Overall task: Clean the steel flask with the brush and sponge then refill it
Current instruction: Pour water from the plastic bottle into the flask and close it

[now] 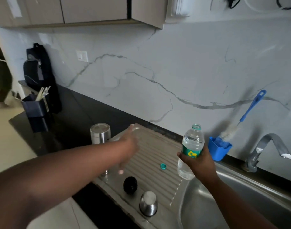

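Observation:
The steel flask stands on the left end of the ribbed steel drainboard, partly hidden behind my left forearm. My left hand is blurred, just right of the flask, fingers spread and holding nothing. My right hand grips an uncapped plastic water bottle with a green label, tilted a little over the drainboard's right edge. Its teal cap lies on the drainboard. A black stopper and an upturned steel cup lid sit nearer me. The blue bottle brush stands in a blue holder with a blue sponge.
The sink basin lies at lower right with a curved tap behind it. A dark blue utensil holder and a dark bag stand on the black counter at left. A marble wall rises behind; cupboards hang above.

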The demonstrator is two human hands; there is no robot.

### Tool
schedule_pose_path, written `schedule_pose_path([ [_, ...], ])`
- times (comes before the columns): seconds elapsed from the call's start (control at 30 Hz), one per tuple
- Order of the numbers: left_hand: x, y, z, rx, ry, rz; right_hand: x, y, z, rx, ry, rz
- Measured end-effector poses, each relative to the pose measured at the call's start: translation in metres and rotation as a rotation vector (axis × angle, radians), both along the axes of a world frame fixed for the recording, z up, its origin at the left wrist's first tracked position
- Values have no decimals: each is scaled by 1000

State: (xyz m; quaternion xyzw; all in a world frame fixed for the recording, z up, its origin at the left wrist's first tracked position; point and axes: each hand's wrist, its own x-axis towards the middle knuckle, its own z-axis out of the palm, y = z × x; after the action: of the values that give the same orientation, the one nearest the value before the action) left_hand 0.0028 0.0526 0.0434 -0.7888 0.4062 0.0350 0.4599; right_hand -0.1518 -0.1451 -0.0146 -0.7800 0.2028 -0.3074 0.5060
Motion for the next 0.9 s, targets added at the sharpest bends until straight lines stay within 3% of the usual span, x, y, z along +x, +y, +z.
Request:
schedule_pose_path([
  [0.13, 9, 40, -27, 279, -226, 3, -21, 4, -2, -13, 11, 37],
  [0.3, 20, 48, -46, 402, -332, 30, -39, 11, -20, -9, 75, 63],
  [0.47, 29, 50, -58, 360, -335, 88, -48, 16, -33, -9, 138, 74],
  [0.7, 43, 55, -68, 299, -320, -18, -49, 15, -34, -11, 157, 54],
  [0.83, 60, 52, -62, 385, -333, -27, -45, 10, -29, -6, 155, 37],
  [0.9, 66, 38, -44, 250, -306, -25, -46, 6, -22, -8, 150, 11],
])
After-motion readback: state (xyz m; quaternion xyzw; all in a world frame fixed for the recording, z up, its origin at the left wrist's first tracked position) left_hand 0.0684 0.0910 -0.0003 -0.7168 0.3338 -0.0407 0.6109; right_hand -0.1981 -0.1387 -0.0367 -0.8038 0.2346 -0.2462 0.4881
